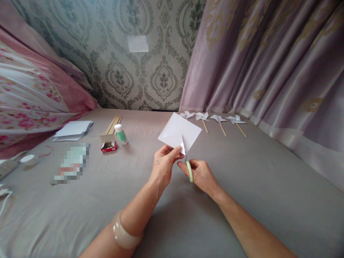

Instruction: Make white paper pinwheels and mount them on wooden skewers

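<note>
Far left, white stack of sheets [72, 129] on the grey cloth [88, 208]; nearer the person, a pixelated item [72, 161], can't tell what it is. Next, an open red box [109, 146] with its flap up, small contents too fine to make out; light wooden sticks [113, 125] lie just behind it, and a white-capped bottle with a green label [120, 134] stands right beside it. Then the paper square [174, 128]: plain white, flat, straight edges, turned so a corner points at the person. It's held up in front of both hands, beyond the fingertips. Left hand [164, 160] pinches its near corner, thumb on top. Scissors [189, 171], pale green handles, metal blade over that same corner, tip toward the middle; cut length can't be read. Right hand [203, 175] is closed round the handles, nearer the person than the paper. Far right, four white pinwheels [202, 116] in a row, sticks visible on three.
</note>
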Demonstrator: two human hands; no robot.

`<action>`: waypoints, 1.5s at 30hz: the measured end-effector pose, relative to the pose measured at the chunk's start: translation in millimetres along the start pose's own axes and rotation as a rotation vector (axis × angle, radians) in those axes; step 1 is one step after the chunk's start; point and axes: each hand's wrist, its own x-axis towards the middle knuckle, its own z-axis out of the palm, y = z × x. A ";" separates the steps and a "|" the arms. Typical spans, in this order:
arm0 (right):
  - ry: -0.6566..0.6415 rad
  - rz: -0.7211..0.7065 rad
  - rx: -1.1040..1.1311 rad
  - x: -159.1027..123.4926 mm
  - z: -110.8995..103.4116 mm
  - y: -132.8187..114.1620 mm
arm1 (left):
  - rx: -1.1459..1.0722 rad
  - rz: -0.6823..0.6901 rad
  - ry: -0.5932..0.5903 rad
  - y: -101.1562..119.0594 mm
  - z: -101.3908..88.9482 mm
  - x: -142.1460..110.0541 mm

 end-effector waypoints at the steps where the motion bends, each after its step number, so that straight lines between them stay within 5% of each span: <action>1: 0.004 -0.004 -0.003 -0.2 0.0 -0.1 | -0.003 -0.002 -0.001 0.4 0.2 -0.2; 37: 0.015 0.018 0.004 0.7 0.1 -0.2 | -0.135 -0.110 -0.020 3.8 1.2 0.8; 45: -0.197 -0.079 -0.072 -0.8 1.7 4.8 | -0.131 -0.044 0.068 6.5 -1.7 4.0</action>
